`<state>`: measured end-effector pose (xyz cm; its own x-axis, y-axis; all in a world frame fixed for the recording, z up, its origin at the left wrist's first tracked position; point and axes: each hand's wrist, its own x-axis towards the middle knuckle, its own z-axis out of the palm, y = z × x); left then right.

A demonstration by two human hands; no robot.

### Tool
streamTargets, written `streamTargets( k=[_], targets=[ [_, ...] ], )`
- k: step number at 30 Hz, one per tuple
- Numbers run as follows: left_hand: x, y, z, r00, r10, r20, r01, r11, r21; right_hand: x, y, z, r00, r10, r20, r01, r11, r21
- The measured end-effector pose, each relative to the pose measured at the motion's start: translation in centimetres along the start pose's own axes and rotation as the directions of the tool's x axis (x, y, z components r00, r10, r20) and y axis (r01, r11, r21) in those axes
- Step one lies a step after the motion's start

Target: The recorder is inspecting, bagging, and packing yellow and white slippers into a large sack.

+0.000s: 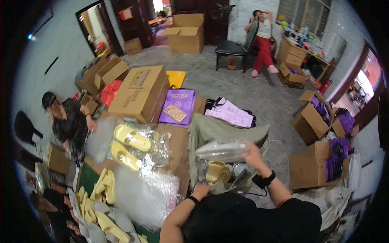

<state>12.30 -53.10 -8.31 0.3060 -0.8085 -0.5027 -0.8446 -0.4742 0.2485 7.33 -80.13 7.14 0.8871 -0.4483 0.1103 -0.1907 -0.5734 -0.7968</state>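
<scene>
From the head camera, the green sack (219, 131) stands open in front of the person, and everything else can be placed from it. The right hand (252, 153) is raised over the sack's mouth, its fingers closed around one end of a clear plastic packet (222, 150) that lies level across the opening. The left hand (200, 189) is at the sack's near rim; its fingers curl over the edge, though whether they actually pinch the cloth cannot be told. Inside the sack, just under the packet, sits a pair of tan slippers (218, 171).

Left of the sack, on flattened cardboard, lie yellow slippers (130, 137) wrapped in clear bags, with a heap of empty plastic bags (146, 194) nearer the person. Beyond the sack lies a purple bag (178, 106), and left of that a closed brown carton (139, 92). Behind the sack on the floor are pale pink sheets (231, 113). Right of the sack stand open cartons (312, 166) holding purple goods. Far left of the sack, another person in dark clothes (71, 121) bends over the wrapping. Well behind the sack, someone in red trousers (263, 44) sits by a black chair (233, 46).
</scene>
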Motion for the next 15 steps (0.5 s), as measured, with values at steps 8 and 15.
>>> streamTargets(
  k=[8,15],
  targets=[
    [-2.5,0.4,-3.1,0.953,0.280,-0.118,-0.264,0.955,0.133,-3.3,8.9,9.8,0.937,-0.130,0.325,0.336,0.596,-0.729],
    [-4.1,0.2,-2.1,0.899,0.279,-0.338,-0.268,0.960,0.081,-4.2,12.9,11.7,0.504,0.677,0.536,-0.094,0.660,-0.745]
  ],
)
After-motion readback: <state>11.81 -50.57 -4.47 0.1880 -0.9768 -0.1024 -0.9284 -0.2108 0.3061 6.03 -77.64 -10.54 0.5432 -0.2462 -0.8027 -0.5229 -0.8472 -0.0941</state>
